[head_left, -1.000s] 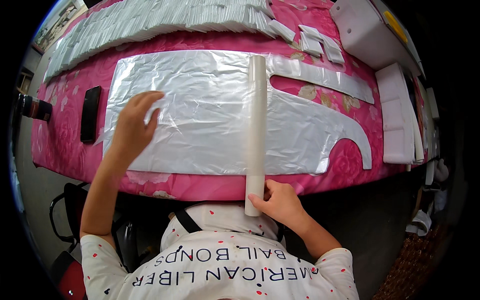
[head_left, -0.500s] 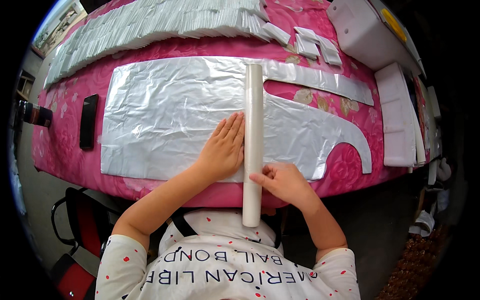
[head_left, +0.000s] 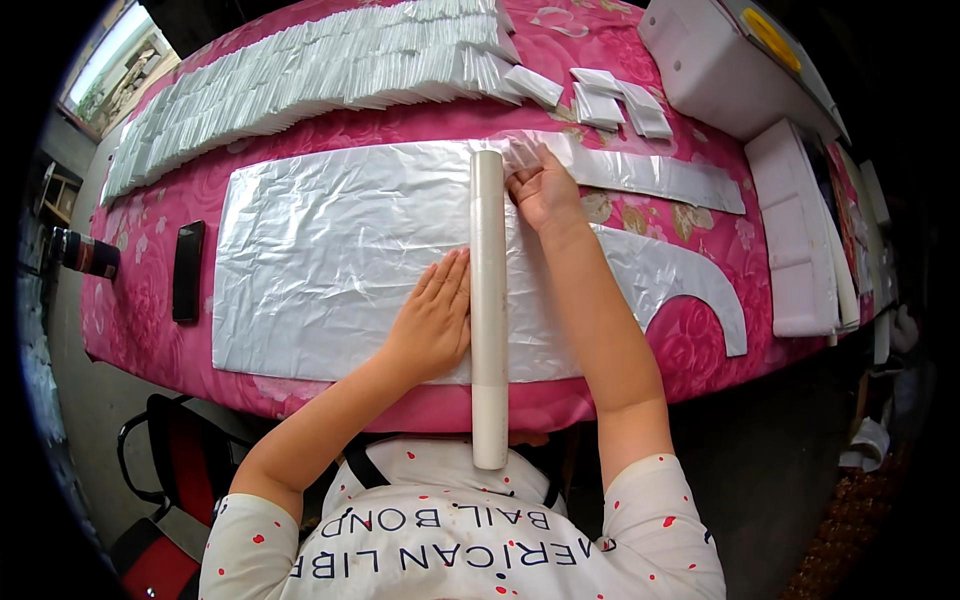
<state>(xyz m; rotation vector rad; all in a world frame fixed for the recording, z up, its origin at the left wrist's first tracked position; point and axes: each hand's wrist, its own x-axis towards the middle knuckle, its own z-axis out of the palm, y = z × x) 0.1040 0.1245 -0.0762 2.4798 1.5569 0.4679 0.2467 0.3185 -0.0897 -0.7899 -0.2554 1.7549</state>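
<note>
A wide, thin, whitish plastic apron (head_left: 330, 260) is spread over the table, its two cut-out straps pointing right. Across it, pointing from far to near, lies a long pale tube (head_left: 488, 320), whose near end sticks out past the table edge. My left hand (head_left: 436, 315) rests flat on the apron with fingers stretched out, fingertips against the tube's left side. At the far edge, just right of the tube, my right hand (head_left: 543, 190) has its fingers closed on the apron, which is bunched and lifted there. My right forearm covers part of the apron.
Rows of folded white packets (head_left: 300, 85) line the far side, with a few loose packets (head_left: 620, 100) to their right. A black phone (head_left: 188, 272) and a dark jar (head_left: 88, 253) lie at left. White foam boxes (head_left: 790, 230) stand at right, and a red-black chair (head_left: 185, 450) is near left.
My right hand has gone from the near part of the tube to the apron's far edge and taken hold of it. My left hand stays flat beside the tube. The view has shifted slightly.
</note>
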